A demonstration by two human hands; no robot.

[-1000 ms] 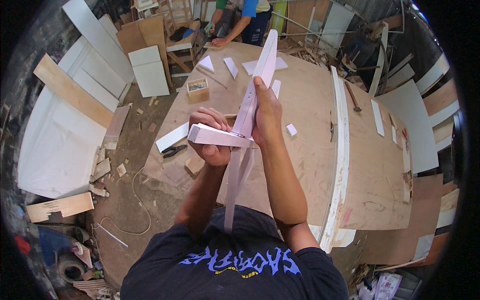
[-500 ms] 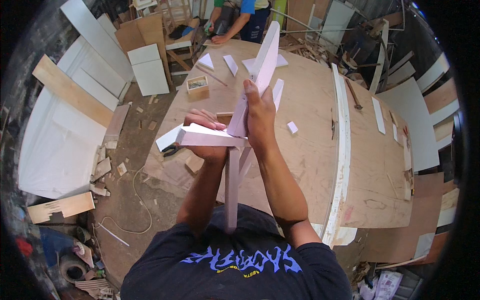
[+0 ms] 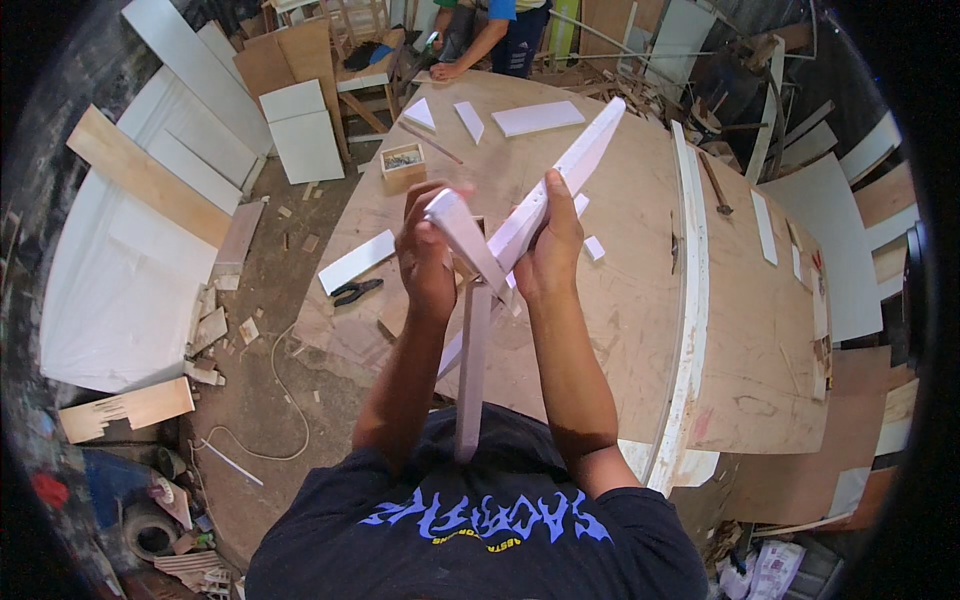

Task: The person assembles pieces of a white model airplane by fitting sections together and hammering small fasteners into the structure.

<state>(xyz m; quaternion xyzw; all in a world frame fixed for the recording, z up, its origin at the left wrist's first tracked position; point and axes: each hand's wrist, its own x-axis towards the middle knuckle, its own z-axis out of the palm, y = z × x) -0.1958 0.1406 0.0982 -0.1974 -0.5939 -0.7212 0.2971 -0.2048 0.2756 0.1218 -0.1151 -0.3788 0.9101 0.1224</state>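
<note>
Over the plywood table I hold up a white wooden frame made of several joined bars, one of which points down toward my chest. My left hand wraps round a short white bar of it, fingers curled behind. Gripped in my right hand is a longer bar that slants up to the far right. Part of the frame hides behind my hands and forearms. Close to my left hand lie black-handled pliers and a white board strip. A small white block rests just right of my right hand.
The plywood table carries a wooden box of small metal pieces, white offcuts, a long white strip and a hammer. A co-worker's hand touches the far edge. Panels lean at the left; scraps and a cord litter the floor.
The frame has turned: the short bar in my left hand now points up and away, and the right-hand bar leans farther right. My left hand has risen, uncovering the pliers.
</note>
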